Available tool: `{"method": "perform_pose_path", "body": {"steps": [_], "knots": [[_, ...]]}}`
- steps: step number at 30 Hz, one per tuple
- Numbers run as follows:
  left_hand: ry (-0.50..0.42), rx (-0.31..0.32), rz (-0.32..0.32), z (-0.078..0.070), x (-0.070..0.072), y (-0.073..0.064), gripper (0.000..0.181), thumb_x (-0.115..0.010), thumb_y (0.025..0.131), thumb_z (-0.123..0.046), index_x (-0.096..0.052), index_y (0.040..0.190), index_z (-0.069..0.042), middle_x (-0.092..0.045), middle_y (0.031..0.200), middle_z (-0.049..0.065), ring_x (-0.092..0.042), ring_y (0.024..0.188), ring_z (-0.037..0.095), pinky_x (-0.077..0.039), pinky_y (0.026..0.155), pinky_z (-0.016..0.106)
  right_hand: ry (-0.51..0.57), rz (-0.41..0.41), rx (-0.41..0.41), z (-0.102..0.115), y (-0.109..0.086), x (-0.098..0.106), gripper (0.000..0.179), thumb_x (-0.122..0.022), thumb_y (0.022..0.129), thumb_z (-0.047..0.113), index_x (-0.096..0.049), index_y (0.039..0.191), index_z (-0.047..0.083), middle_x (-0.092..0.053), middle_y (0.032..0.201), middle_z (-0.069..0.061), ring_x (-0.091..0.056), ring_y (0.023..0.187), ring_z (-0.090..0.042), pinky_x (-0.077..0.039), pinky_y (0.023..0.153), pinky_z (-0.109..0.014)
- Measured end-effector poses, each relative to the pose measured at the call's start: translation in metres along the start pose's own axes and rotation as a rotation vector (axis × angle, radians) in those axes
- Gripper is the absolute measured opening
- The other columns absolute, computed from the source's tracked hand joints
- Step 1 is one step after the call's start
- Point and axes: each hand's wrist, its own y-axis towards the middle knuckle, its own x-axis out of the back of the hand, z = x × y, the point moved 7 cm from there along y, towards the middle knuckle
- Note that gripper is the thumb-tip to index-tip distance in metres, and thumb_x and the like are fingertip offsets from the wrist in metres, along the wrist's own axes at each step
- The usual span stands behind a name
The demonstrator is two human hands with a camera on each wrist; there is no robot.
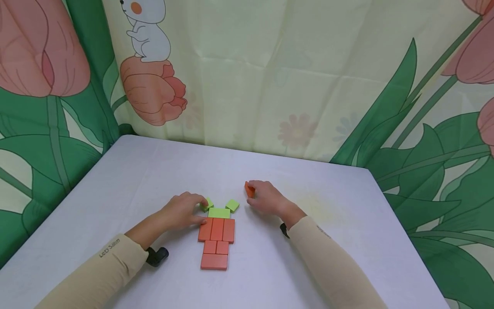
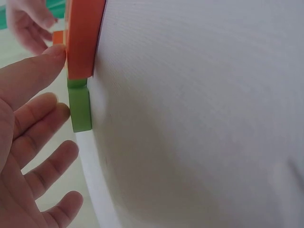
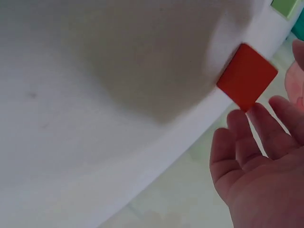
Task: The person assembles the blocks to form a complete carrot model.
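Flat blocks form a figure on the white table. Three upright red-orange blocks [image 1: 217,229] sit side by side, with a green rectangular block [image 1: 219,213] above them. A tilted green square block [image 1: 232,205] is at its upper right, and another green block [image 1: 209,204] at its upper left. My left hand [image 1: 181,211] touches that left green block with its fingertips, while its thumb rests at the leftmost red-orange block. Right of the figure, my right hand [image 1: 268,198] pinches an orange-red square block [image 3: 247,76], tilted up on its corner in the right wrist view.
Below the three blocks lie two small red blocks [image 1: 216,247] and a wide red block [image 1: 214,262]. The white table [image 1: 308,253] ends at a patterned curtain [image 1: 239,86] behind it. Both wrists carry black straps.
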Motion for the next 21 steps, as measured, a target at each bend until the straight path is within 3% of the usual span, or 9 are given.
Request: {"method": "perform_pose_path", "body": {"steps": [5, 9, 15, 21], "knots": [[0.009, 0.0, 0.001, 0.001, 0.001, 0.001, 0.041, -0.083, 0.084, -0.031, -0.068, 0.117, -0.012, -0.065, 0.114, 0.001, -0.057, 0.107, 0.026, -0.046, 0.091, 0.048, 0.072, -0.026, -0.013, -0.002, -0.006, 0.003, 0.041, -0.067, 0.093, 0.013, -0.058, 0.133, 0.004, -0.059, 0.123, -0.007, -0.056, 0.109, -0.025, -0.049, 0.095, -0.039], [0.01, -0.004, 0.004, 0.001, 0.001, 0.001, 0.041, -0.083, 0.084, -0.031, -0.067, 0.117, -0.012, -0.065, 0.115, 0.001, -0.057, 0.108, 0.027, -0.046, 0.09, 0.048, 0.036, -0.062, -0.012, -0.002, -0.006, 0.005, 0.044, -0.066, 0.094, 0.011, -0.057, 0.136, 0.003, -0.056, 0.135, -0.012, -0.053, 0.121, -0.029, -0.045, 0.102, -0.042], [0.015, 0.005, 0.01, 0.0, -0.001, 0.001, 0.042, -0.083, 0.083, -0.032, -0.068, 0.117, -0.012, -0.066, 0.115, 0.002, -0.057, 0.108, 0.027, -0.047, 0.09, 0.048, -0.01, 0.022, -0.007, 0.005, -0.007, 0.0, 0.053, -0.063, 0.094, 0.01, -0.051, 0.145, 0.006, -0.041, 0.154, -0.012, -0.037, 0.142, -0.031, -0.036, 0.111, -0.044], [0.015, 0.006, 0.006, 0.001, -0.001, 0.002, 0.042, -0.084, 0.082, -0.032, -0.068, 0.117, -0.012, -0.066, 0.114, 0.002, -0.057, 0.109, 0.027, -0.048, 0.09, 0.048, 0.002, 0.065, 0.007, 0.01, -0.008, -0.003, 0.053, -0.055, 0.097, 0.005, -0.045, 0.149, 0.005, -0.045, 0.151, -0.009, -0.043, 0.138, -0.029, -0.035, 0.112, -0.043]]}}
